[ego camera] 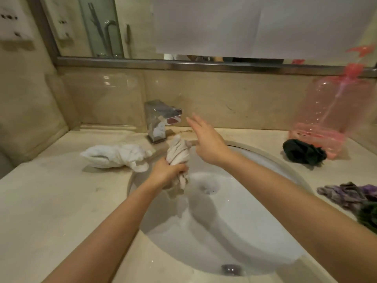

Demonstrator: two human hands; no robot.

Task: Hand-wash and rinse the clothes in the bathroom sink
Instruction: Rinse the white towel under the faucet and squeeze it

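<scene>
Left hand (166, 173) grips twisted cloth (177, 154) over sink (265, 231), below tap (163, 117). Right hand (208, 144) fingers straight, empty, near spout. White rag (116, 155) left; dark clothes (304, 153), pink bottle (330, 111) right.

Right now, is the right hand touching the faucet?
No, the right hand hangs open in the air beside the faucet, with a clear gap between its fingertips and the spout.
</scene>
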